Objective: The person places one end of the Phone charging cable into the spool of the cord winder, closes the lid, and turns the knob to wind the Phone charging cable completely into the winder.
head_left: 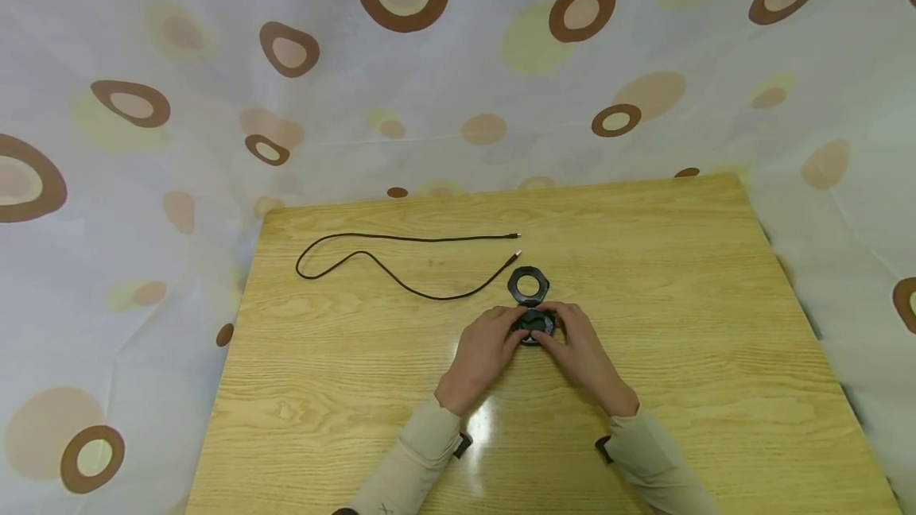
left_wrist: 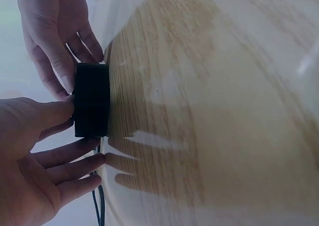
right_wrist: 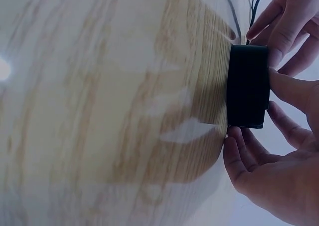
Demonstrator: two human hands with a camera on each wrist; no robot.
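Observation:
Both hands are at a small black case [head_left: 533, 325] with its lid [head_left: 514, 286] standing up on the far side. The lid is many-sided, with a round hole in it. My left hand [head_left: 484, 346] holds the case by its left side, its thumb over the top edge. From the other side my right hand [head_left: 581, 346] grips it, thumb tip near the left thumb. Dark shapes lie inside the case, too small to tell. In both wrist views the case's thick side wall [left_wrist: 92, 100] stands on the table, fingers against its sides.
A black cable [head_left: 411, 289] with a plug at each end lies in a loop beyond the case, to the left. The wooden table [head_left: 343, 388] meets a patterned cloth [head_left: 458, 86] at its back and sides.

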